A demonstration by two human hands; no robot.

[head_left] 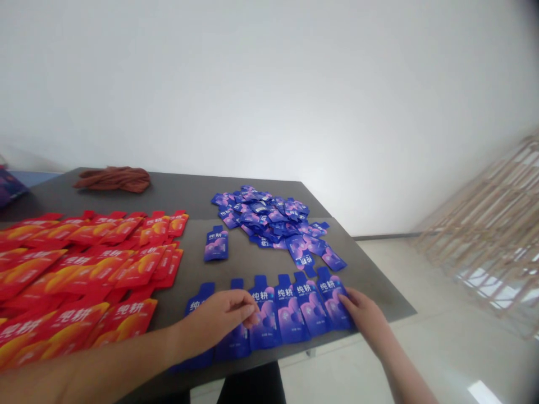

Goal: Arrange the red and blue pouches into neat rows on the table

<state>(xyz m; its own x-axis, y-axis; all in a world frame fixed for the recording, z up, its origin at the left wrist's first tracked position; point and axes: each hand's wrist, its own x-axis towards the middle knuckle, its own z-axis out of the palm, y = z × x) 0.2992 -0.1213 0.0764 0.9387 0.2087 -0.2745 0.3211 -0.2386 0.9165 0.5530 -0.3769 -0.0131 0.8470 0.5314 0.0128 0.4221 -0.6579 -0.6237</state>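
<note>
A row of several blue-purple pouches (291,314) with narrow tops lies along the table's near edge. My right hand (365,313) grips the right edge of the rightmost pouch (333,300), its thumb on top and the other fingers hidden. Over the left part of the row hovers my left hand (234,310), its fingers curled in loosely and nothing visible in them. My left hand and forearm partly cover the two leftmost pouches. One single blue pouch (216,244) lies apart, behind the row.
A loose heap of blue pouches (265,216) sits toward the back of the dark table (370,280). Overlapping rows of red-orange pouches (96,269) cover the left side. A brown cloth (113,179) lies at the back left. Wooden racks (492,224) stand beyond the right side.
</note>
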